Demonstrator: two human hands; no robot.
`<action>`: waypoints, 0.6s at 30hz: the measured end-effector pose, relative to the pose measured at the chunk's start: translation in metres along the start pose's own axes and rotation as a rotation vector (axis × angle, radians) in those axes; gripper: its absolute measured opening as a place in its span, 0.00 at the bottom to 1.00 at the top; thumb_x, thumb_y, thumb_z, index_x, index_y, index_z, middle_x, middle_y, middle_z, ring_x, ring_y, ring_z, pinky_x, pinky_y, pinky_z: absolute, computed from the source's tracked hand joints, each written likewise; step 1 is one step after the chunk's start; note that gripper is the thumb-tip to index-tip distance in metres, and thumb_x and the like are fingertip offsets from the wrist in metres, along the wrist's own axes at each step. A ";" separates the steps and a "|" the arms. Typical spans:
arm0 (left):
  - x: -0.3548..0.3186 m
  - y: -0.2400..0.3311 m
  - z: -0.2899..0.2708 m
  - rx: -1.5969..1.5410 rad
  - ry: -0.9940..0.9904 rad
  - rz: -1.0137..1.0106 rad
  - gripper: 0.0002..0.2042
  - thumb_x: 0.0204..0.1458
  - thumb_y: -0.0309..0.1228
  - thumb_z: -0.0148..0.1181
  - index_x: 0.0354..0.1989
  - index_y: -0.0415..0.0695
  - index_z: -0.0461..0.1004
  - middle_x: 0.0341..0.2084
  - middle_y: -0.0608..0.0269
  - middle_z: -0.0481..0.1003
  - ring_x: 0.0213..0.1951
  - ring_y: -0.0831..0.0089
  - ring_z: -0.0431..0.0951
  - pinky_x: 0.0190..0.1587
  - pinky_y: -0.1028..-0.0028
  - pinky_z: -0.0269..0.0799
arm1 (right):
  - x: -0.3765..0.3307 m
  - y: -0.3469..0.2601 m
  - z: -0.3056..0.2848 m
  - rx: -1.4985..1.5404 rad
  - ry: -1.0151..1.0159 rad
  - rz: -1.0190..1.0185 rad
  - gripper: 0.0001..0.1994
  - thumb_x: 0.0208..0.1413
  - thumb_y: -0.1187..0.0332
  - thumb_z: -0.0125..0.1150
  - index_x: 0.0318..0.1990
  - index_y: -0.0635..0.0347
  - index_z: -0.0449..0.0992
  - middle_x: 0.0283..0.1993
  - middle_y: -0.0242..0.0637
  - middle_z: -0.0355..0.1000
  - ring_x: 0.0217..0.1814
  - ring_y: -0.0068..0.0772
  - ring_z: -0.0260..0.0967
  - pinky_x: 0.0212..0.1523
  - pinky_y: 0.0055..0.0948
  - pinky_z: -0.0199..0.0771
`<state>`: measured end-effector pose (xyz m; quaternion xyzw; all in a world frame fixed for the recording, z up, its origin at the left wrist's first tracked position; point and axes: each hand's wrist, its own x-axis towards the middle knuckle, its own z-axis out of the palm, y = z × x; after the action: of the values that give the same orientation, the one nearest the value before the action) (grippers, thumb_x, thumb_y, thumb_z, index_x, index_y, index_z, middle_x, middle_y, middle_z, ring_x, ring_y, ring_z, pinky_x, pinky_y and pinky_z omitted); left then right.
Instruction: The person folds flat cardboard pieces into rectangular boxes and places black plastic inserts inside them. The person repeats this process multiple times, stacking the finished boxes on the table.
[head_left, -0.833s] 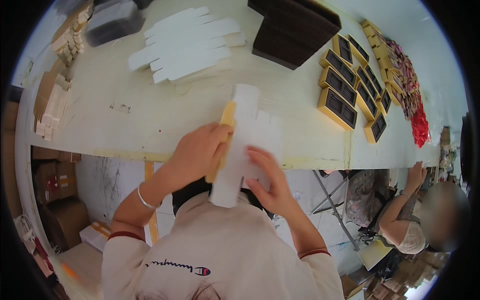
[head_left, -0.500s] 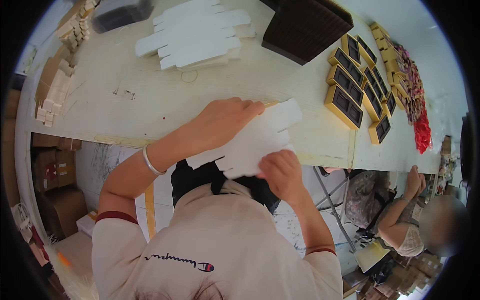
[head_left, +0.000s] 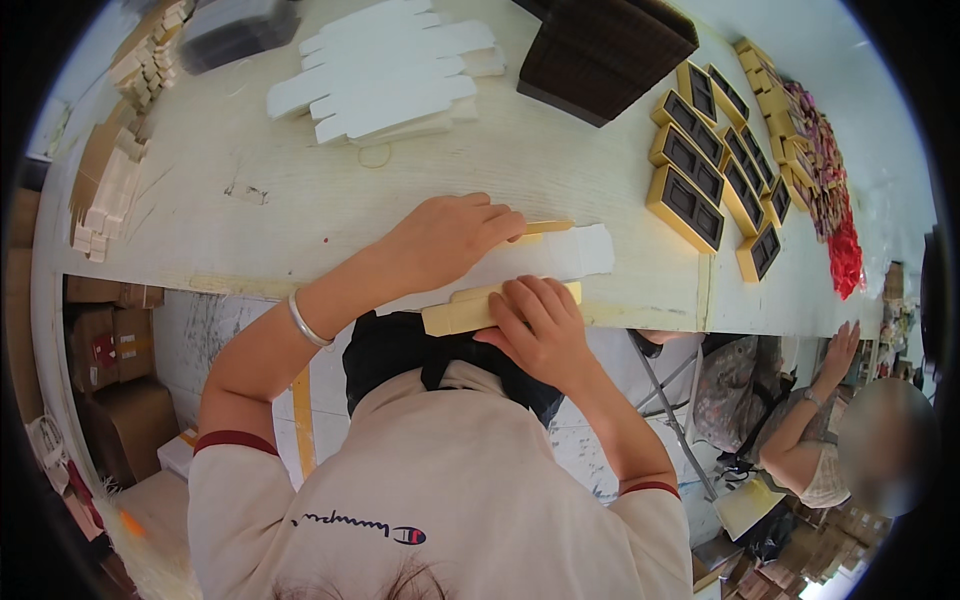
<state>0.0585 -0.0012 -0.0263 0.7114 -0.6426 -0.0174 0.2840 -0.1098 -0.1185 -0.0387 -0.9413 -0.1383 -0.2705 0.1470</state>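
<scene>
At the table's near edge lies a cardboard box blank (head_left: 540, 255), white inside and gold outside, its two long sides folded up. My left hand (head_left: 455, 235) grips the far side, fingers bent over the gold flap, a bangle on that wrist. My right hand (head_left: 535, 325) holds the near side, thumb and fingers pressed on the raised gold panel. Between both hands the white inner face shows. Farther off lies a stack of flat white box blanks (head_left: 390, 75).
Gold boxes with dark inserts (head_left: 690, 205) stand in rows at the right, beside a stack of dark brown sheets (head_left: 605, 60). Beyond them are red wrappers (head_left: 845, 265). Folded cartons (head_left: 105, 190) line the left edge. A co-worker's hand (head_left: 840, 350) rests near the table at right.
The near side of the box blank has been folded up, showing its gold outside. My right hand has moved up and left onto it. The co-worker's hand has opened and risen.
</scene>
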 end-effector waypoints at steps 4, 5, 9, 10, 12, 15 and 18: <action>-0.001 0.003 -0.003 0.026 -0.091 0.030 0.04 0.48 0.26 0.58 0.32 0.46 0.70 0.30 0.68 0.72 0.34 0.67 0.72 0.33 0.70 0.70 | -0.013 -0.004 -0.008 -0.037 -0.055 0.019 0.16 0.46 0.68 0.64 0.44 0.63 0.74 0.39 0.39 0.66 0.42 0.37 0.66 0.44 0.34 0.68; -0.001 0.006 -0.004 0.042 -0.139 0.025 0.04 0.48 0.26 0.58 0.32 0.46 0.71 0.32 0.67 0.72 0.35 0.67 0.72 0.35 0.70 0.70 | -0.014 -0.004 -0.009 -0.051 -0.060 0.018 0.16 0.47 0.69 0.63 0.44 0.64 0.74 0.38 0.38 0.66 0.41 0.37 0.66 0.42 0.33 0.69; -0.007 0.024 -0.012 0.144 0.102 0.069 0.08 0.45 0.29 0.61 0.34 0.47 0.72 0.41 0.64 0.71 0.44 0.65 0.69 0.43 0.68 0.68 | -0.002 -0.004 -0.011 0.092 -0.107 0.093 0.13 0.45 0.70 0.64 0.39 0.63 0.75 0.34 0.35 0.65 0.37 0.35 0.65 0.37 0.32 0.68; -0.011 0.036 -0.023 0.134 0.133 0.055 0.09 0.44 0.30 0.62 0.35 0.47 0.72 0.43 0.63 0.71 0.45 0.64 0.68 0.45 0.68 0.68 | -0.001 -0.003 -0.011 0.113 -0.116 0.114 0.12 0.44 0.71 0.65 0.38 0.62 0.75 0.33 0.33 0.66 0.36 0.34 0.65 0.36 0.32 0.68; -0.028 0.053 -0.030 0.104 0.134 0.025 0.12 0.39 0.32 0.67 0.32 0.46 0.72 0.42 0.63 0.71 0.44 0.65 0.69 0.44 0.68 0.68 | 0.003 -0.003 -0.012 0.148 -0.124 0.149 0.11 0.43 0.71 0.66 0.36 0.61 0.76 0.32 0.32 0.67 0.36 0.35 0.66 0.35 0.33 0.68; -0.058 0.052 -0.011 0.087 -0.052 -0.060 0.13 0.37 0.31 0.68 0.31 0.43 0.74 0.40 0.64 0.72 0.39 0.66 0.71 0.41 0.69 0.70 | 0.005 -0.008 -0.013 0.138 -0.125 0.159 0.11 0.45 0.71 0.64 0.37 0.61 0.74 0.33 0.34 0.66 0.36 0.35 0.65 0.36 0.32 0.68; -0.061 0.045 -0.005 0.108 0.111 -0.027 0.11 0.37 0.29 0.68 0.30 0.41 0.75 0.32 0.64 0.72 0.33 0.66 0.73 0.34 0.70 0.71 | 0.005 -0.010 -0.016 0.003 -0.121 0.091 0.12 0.47 0.72 0.61 0.40 0.63 0.72 0.36 0.36 0.63 0.37 0.34 0.64 0.38 0.31 0.67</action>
<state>0.0089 0.0566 -0.0235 0.7340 -0.6164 0.0528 0.2801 -0.1166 -0.1143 -0.0205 -0.9610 -0.1046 -0.2060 0.1518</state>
